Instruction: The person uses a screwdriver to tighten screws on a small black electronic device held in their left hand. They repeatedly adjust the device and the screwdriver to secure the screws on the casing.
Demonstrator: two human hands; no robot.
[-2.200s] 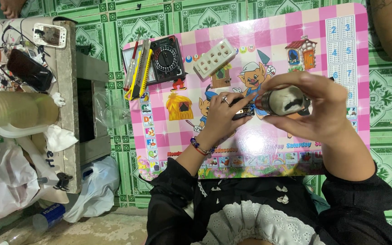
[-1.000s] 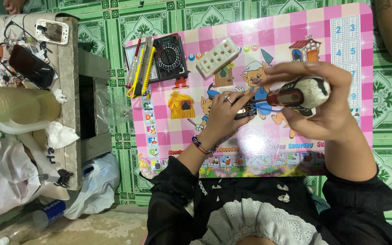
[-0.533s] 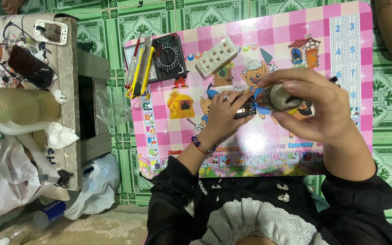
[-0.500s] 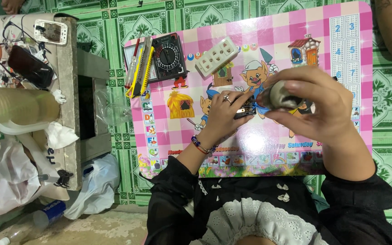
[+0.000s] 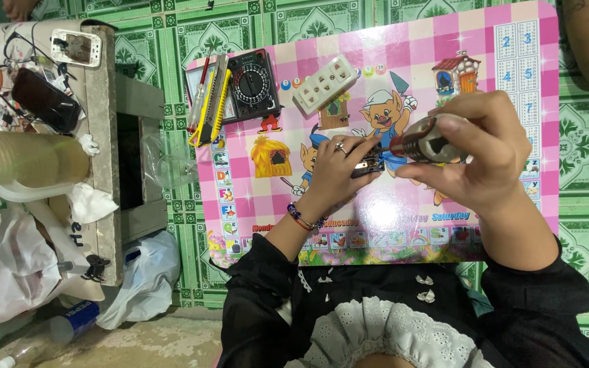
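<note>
Right hand (image 5: 475, 160) grips one screwdriver (image 5: 423, 141) by its thick handle, fingers and thumb wrapped closed around it, above the right half of the pink checked table (image 5: 438, 41). Its shaft points left toward one small dark part (image 5: 368, 165), which lies on the table near its centre. Left hand (image 5: 339, 170) rests over that part and pins it down with curled fingers; the part shows just beyond the fingertips, between the two hands. One ring sits on a left finger and one beaded bracelet (image 5: 303, 218) circles the left wrist. Near the far left corner of the table lie one black dial multimeter (image 5: 253, 83), one yellow and black utility knife (image 5: 215, 102) and one red-handled tool (image 5: 199, 92), side by side. One white multi-socket block (image 5: 324, 83) lies just right of the multimeter, well apart from both hands. Off the table's left edge stands one grey bench (image 5: 107, 136) that carries one white socket plate (image 5: 75, 46) and one dark pouch (image 5: 43, 99). White plastic bags (image 5: 8, 272) lie below it on the green tiled floor (image 5: 587, 129).
</note>
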